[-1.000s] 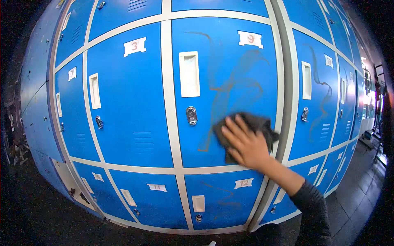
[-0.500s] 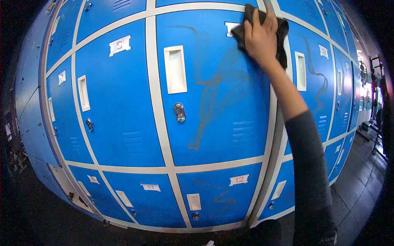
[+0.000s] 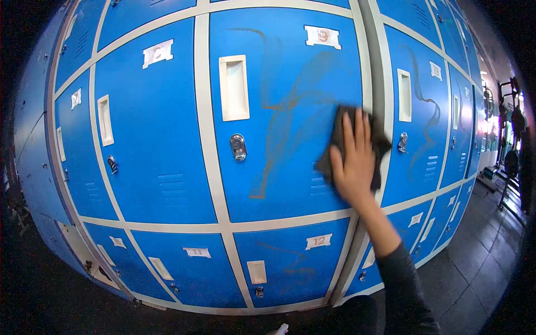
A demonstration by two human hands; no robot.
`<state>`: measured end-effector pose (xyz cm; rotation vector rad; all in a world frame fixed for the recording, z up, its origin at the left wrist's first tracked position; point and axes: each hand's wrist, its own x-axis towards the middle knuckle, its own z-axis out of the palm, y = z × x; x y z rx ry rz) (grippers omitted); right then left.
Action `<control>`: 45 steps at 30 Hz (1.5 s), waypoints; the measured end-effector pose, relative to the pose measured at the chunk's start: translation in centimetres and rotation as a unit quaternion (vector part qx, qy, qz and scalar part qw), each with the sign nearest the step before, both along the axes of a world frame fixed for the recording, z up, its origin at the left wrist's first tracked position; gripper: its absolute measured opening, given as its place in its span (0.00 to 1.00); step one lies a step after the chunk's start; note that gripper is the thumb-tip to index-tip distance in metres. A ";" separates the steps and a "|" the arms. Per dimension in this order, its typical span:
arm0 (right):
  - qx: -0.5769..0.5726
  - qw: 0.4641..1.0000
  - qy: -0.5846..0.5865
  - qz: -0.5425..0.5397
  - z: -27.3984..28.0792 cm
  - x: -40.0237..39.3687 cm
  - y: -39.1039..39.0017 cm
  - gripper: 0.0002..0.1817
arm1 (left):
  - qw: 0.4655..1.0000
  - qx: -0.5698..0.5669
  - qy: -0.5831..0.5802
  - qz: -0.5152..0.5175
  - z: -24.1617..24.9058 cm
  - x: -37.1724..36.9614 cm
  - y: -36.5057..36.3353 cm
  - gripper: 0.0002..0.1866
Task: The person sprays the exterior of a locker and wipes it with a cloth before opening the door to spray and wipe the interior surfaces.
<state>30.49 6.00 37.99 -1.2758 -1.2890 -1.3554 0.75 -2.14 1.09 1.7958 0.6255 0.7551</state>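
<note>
A right hand (image 3: pixel 356 170) grasps a dark cloth (image 3: pixel 381 148) at the right edge of a streaked blue locker door (image 3: pixel 301 198); dragged sideways, it could snag on the pale frame (image 3: pixel 367 72) (the left hand is out of view, its grip unknown). Floor tiles (image 3: pixel 477 265) stretch alongside.

A plain dark grey sleeve (image 3: pixel 403 285) ends mid-forearm.
</note>
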 end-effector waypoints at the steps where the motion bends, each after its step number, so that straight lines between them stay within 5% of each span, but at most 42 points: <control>1: -0.032 0.999 0.018 0.000 -3.0 -0.3 -0.5 0.33 | 1.000 -0.006 0.014 0.009 0.3 0.0 -0.1 0.27; 4: -0.113 0.992 0.047 0.018 -11.5 0.2 -1.3 0.34 | 0.993 -0.116 0.030 0.010 2.1 -0.1 -0.7 0.26; 7: -0.130 0.991 0.036 -0.006 -11.8 0.3 -1.8 0.35 | 0.969 -0.239 0.045 0.028 4.3 0.3 -1.1 0.26; 14: 0.108 0.994 -0.021 -0.011 6.9 0.8 1.8 0.29 | 0.967 -0.243 0.053 0.051 1.3 0.6 -0.4 0.27; 20: 0.167 0.975 -0.143 -0.014 20.8 3.6 3.6 0.30 | 0.996 0.066 -0.013 0.056 -1.9 0.2 0.6 0.28; 21: 0.155 0.981 -0.114 -0.009 20.8 3.6 3.4 0.30 | 0.999 0.001 0.000 0.050 -2.3 0.1 0.6 0.29; 26: 0.149 0.984 -0.091 0.018 16.7 2.5 3.1 0.31 | 0.975 -0.220 0.007 0.031 2.8 0.2 -0.3 0.31; 29: 0.107 0.991 -0.077 0.006 11.3 1.7 1.9 0.32 | 0.992 -0.122 0.010 0.017 1.5 -0.1 -0.2 0.32; 35: -0.066 0.997 0.007 0.036 -3.0 0.2 -0.7 0.36 | 0.988 -0.149 -0.035 -0.026 -0.2 -0.4 -0.2 0.30; 40: -0.231 0.972 0.004 0.039 -15.0 0.7 -1.6 0.37 | 0.997 -0.025 0.071 -0.002 1.4 0.0 -0.4 0.26; 42: -0.229 0.971 0.014 0.061 -13.7 0.5 -1.8 0.35 | 0.997 0.033 0.062 0.004 -0.5 0.2 -0.2 0.25; 44: -0.172 0.983 -0.049 -0.047 -10.3 0.4 -1.5 0.34 | 0.995 0.100 -0.006 0.019 -2.0 0.4 -0.3 0.26; 45: -0.135 0.991 -0.019 0.008 -7.8 0.2 -1.0 0.34 | 1.000 0.010 0.018 0.019 -0.8 0.6 -0.4 0.26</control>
